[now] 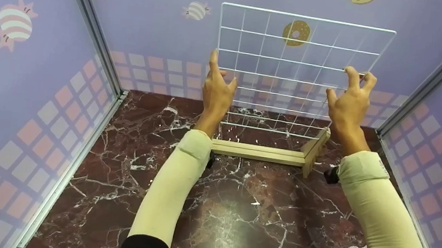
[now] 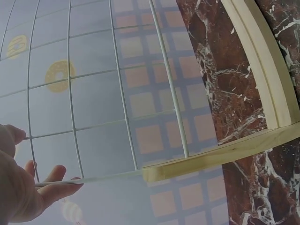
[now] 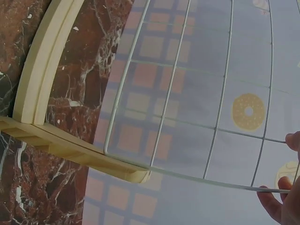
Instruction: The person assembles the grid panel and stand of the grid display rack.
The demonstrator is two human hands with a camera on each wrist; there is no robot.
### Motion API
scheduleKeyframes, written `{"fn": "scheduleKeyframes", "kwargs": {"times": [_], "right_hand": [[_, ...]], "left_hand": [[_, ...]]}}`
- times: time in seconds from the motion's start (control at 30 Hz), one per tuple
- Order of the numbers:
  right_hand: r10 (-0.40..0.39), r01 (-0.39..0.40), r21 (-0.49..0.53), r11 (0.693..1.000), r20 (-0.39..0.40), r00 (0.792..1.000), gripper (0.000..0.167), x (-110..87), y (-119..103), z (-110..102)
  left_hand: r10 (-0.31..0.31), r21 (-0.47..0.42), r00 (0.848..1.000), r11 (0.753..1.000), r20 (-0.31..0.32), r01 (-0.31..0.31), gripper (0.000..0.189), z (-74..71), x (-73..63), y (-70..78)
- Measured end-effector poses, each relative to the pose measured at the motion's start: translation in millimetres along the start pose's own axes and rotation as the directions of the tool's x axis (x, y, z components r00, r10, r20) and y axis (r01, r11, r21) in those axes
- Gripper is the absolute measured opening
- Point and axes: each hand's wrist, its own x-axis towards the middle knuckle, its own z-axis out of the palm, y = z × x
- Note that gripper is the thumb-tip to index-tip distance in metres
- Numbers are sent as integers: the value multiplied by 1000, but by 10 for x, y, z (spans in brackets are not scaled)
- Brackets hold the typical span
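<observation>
Above the long pale wooden base (image 1: 259, 152) on the dark red marble table (image 1: 236, 216), the left hand (image 1: 217, 92) and right hand (image 1: 349, 104) pinched the side edges of the upright white wire grid panel (image 1: 296, 72), fingers loosely spread, steadying it.

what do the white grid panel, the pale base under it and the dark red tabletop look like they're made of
The white wire grid panel looks like thin metal rod with a white coating: slim, straight bars with a smooth, even colour. The pale wooden base seems unpainted light wood, with faint grain and square-cut strips. The dark red tabletop looks like polished marble or a marble-print surface: white veins and a glossy reflection.
</observation>
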Motion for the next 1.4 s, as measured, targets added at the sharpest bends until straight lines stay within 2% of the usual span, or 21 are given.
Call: {"fn": "scheduleKeyframes", "kwargs": {"times": [0.13,0.27,0.73,1.07,1.3,1.4], "right_hand": [[-5,5,-3,1000,3,1000,60,-5,-36,-10],[-16,16,1,1000,-19,1000,59,-1,-47,-28],[-16,16,-1,1000,-50,999,58,-95,81,41],[-31,32,6,999,-26,999,57,-135,125,107],[-26,26,6,1000,-5,1000,58,-182,174,154],[-30,30,2,1000,-2,1000,57,-203,196,170]], "left_hand": [[-18,-42,1000,999,11,19,96,-18,-2,-23],[-10,-58,1000,998,13,10,96,-21,-3,-17],[26,-19,1000,999,6,-26,93,17,-63,-81],[14,-55,1000,998,21,-12,94,57,-118,-207],[5,-34,1000,999,-1,-5,91,91,-159,-291],[3,-45,1000,999,9,-2,91,108,-176,-316]]}}
